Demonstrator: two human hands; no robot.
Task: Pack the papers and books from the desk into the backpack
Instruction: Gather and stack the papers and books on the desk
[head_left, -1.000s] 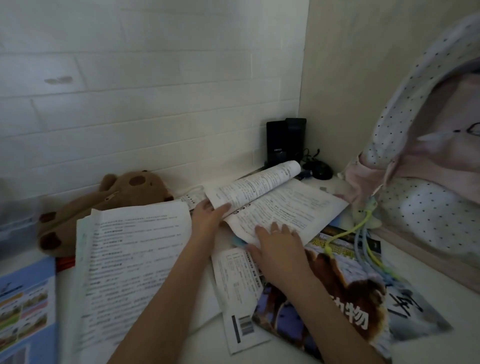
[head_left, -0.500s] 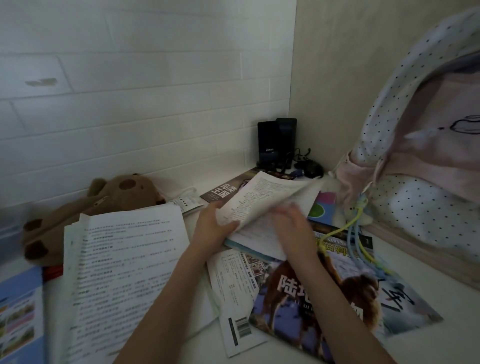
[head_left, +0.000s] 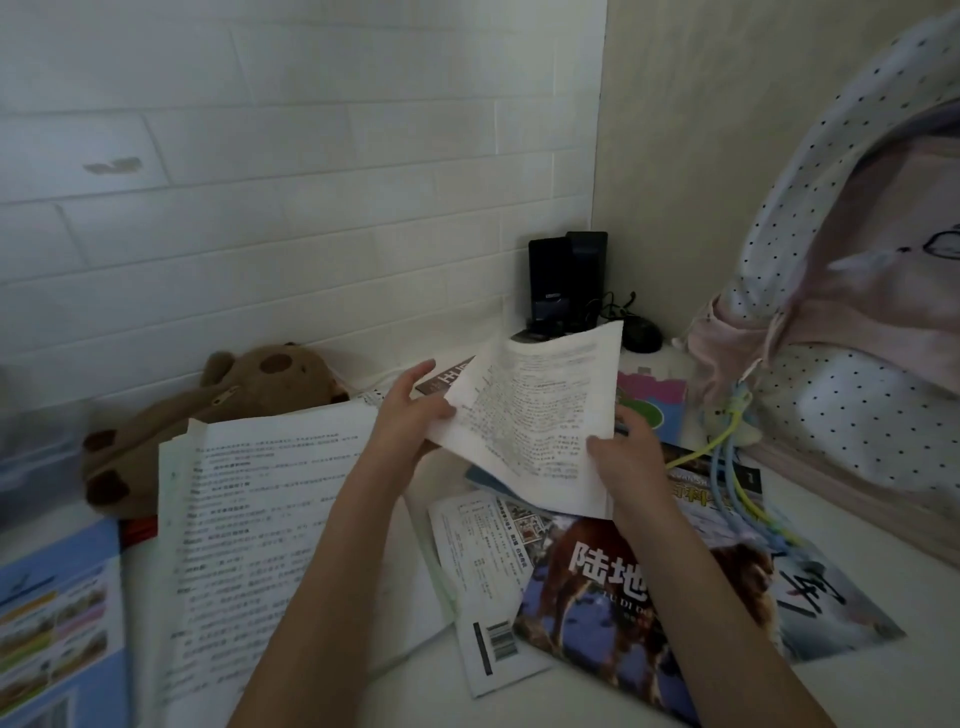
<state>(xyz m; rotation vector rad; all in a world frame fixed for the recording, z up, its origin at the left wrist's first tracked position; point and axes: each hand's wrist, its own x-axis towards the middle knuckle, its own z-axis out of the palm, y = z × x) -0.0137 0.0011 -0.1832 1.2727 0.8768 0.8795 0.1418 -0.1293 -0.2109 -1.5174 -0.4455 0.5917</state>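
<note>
Hands meet over a cluttered desk (head_left: 857, 691) as a person lifts a printed sheet of paper (head_left: 535, 415) clear of the pile. The left hand (head_left: 410, 415) pinches the sheet's left edge, thumb on the printed face and fingers behind; the right hand (head_left: 628, 457) grips its lower right corner, fingers curled round the paper. The two hands stand apart, one at each side of the sheet, which tilts up off the desk.

Left of the sheet lies a thick stack of printed papers (head_left: 260, 530), and behind that stack a brown plush toy (head_left: 218, 410) rests against the white brick wall (head_left: 260, 208). A blue booklet (head_left: 57, 618) sits at the far left of the sheet, at the desk's edge. Below the sheet lie a white leaflet with a barcode (head_left: 483, 587) and an animal magazine (head_left: 613, 613) with a brown animal on its cover. A dark book (head_left: 447, 379) shows just behind the sheet, and a pink and green book (head_left: 649, 405) peeks out at its right.

Right of the sheet stands the backpack (head_left: 857, 322), pale with dark dots and pink panels, yellow and blue cords (head_left: 737, 467) hanging from it onto the magazine. Behind the sheet, in the corner, stand two black speakers (head_left: 566, 280).
</note>
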